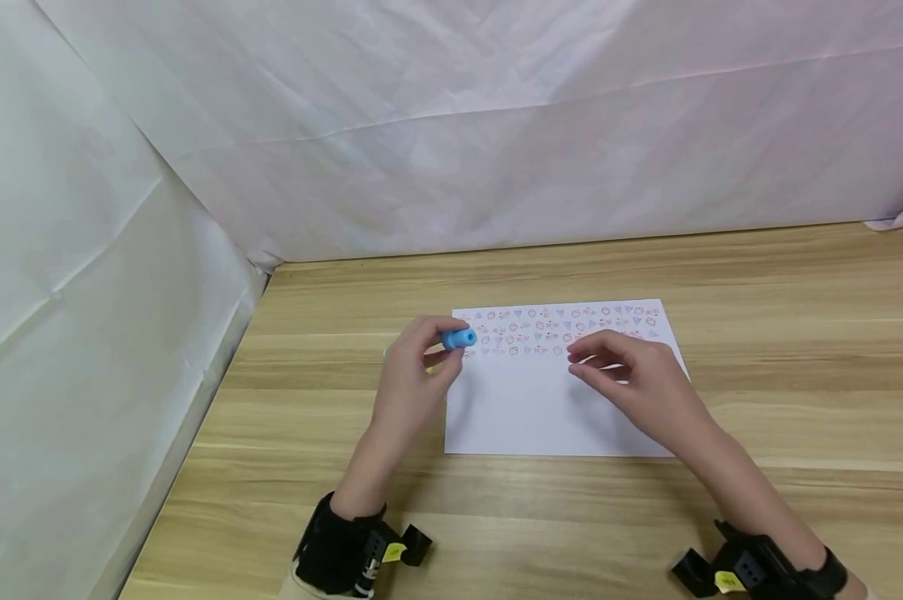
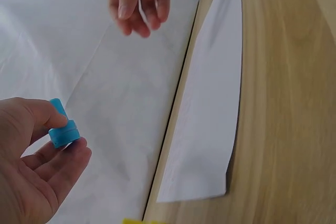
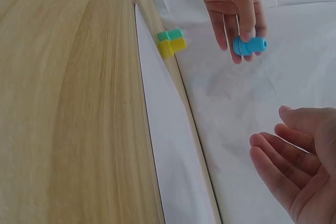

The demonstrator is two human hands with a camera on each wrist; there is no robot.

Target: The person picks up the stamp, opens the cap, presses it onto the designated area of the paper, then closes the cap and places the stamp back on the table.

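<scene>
Left hand (image 1: 413, 367) pinches a little blue stamp (image 1: 459, 338).
It sits above the paper's (image 1: 526, 408) left edge; the right hand (image 1: 631, 371) hovers relaxed, holding nothing.

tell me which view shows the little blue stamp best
The left wrist view: the blue stamp sits close up, pinched in the left hand, its ridged body clear. The right wrist view shows it smaller but unobstructed, with its end hole visible. The head view shows only its tip past the fingers, above the paper sheet.
</scene>
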